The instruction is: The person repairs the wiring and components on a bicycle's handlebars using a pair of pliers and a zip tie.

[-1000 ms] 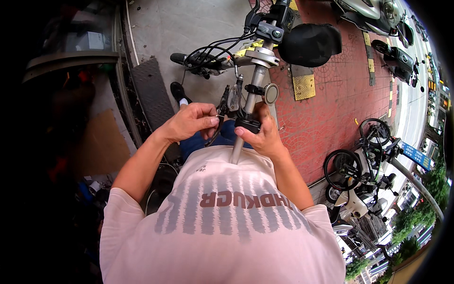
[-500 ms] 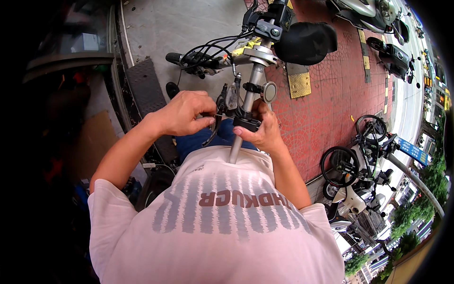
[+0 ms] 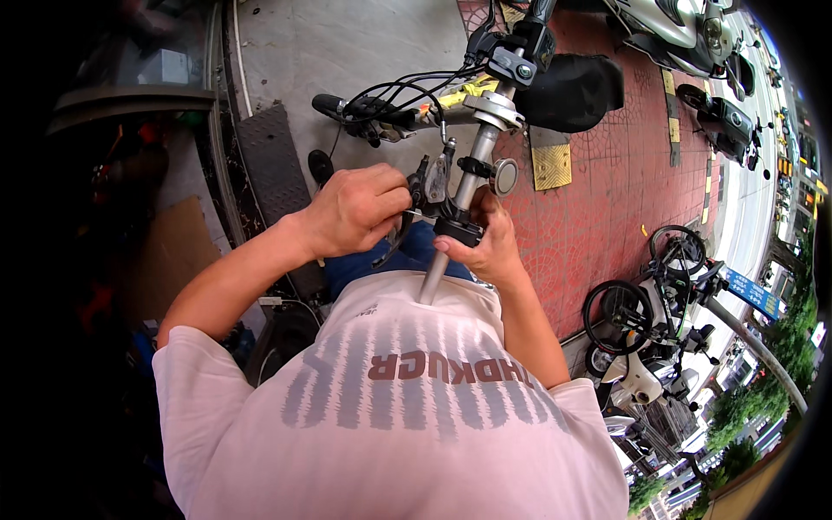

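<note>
A silver handlebar [image 3: 477,163] slants from the upper middle down to the shirt front. My left hand [image 3: 360,208] is closed at the inner side of the brake lever assembly [image 3: 438,178], its fingertips pinched around a thin, shiny piece too small to name. The lower part of the black brake lever [image 3: 392,249] hangs below those fingers. On the other side, my right hand [image 3: 492,243] wraps round the black clamp [image 3: 459,230] on the bar, thumb on top; its other fingers are partly hidden behind. A round silver bell [image 3: 504,178] sits just above this hand.
Black cables [image 3: 381,91] loop left from the stem [image 3: 494,106]. A black saddle [image 3: 572,91] stands beyond the bar. Another bicycle [image 3: 650,295] and several scooters are parked right on red paving [image 3: 563,234]. A doorway threshold [image 3: 273,160] lies left.
My left hand has shifted slightly right, closer to the lever assembly. The handlebar appears a little further right in view. My right hand keeps its hold on the clamp.
</note>
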`<state>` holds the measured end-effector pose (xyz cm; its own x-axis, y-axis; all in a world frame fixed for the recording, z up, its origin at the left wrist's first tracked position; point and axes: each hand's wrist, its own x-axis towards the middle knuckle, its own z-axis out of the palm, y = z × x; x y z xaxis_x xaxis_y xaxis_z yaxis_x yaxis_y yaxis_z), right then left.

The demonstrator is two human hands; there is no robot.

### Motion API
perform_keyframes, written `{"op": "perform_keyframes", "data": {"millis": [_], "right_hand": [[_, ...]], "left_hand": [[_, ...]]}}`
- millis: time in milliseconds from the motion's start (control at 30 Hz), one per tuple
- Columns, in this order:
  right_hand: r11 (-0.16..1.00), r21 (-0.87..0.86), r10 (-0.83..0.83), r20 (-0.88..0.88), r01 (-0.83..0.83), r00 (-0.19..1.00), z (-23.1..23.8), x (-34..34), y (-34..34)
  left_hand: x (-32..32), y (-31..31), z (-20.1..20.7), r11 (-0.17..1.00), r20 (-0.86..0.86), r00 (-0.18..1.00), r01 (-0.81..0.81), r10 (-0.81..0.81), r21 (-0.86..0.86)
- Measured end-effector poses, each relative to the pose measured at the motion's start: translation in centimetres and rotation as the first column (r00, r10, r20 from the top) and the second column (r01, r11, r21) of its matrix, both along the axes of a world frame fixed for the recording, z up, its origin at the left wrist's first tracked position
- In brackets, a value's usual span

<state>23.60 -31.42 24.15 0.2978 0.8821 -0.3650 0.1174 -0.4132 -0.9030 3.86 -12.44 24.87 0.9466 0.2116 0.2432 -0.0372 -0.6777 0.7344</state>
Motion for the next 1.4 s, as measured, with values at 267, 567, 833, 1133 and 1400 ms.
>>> {"op": "perform_keyframes", "data": {"millis": [267,567,833,1133,1400], "right_hand": [[0.996,-0.025,0.092,0.105,-0.090,0.990,-0.8,0.9,-1.0],[0.997,0.078,-0.008,0.028,0.006,1.000,1.1,-0.1,0.9],[0.993,0.104,0.054,0.084,-0.063,0.995,0.5,0.3,0.7],[0.994,0.069,0.080,0.080,-0.086,0.994,0.2,0.3,0.4],[0.995,0.090,0.034,0.050,-0.038,0.998,-0.3,0.0,0.2]], "left_hand": [[0.5,0.6,-0.5,0.970,0.077,0.985,0.134,-0.153,0.204],[-0.1,-0.6,-0.6,0.735,-0.524,0.851,-0.367,0.019,-0.570],[1.0,0.7,-0.9,-0.024,-0.616,0.681,-0.678,-0.396,-0.735],[1.3,0.0,0.0,-0.154,-0.645,0.712,-0.695,-0.276,-0.702],[1.6,-1.6,2.5,0.540,-0.487,0.854,-0.502,0.184,-0.675]]}}
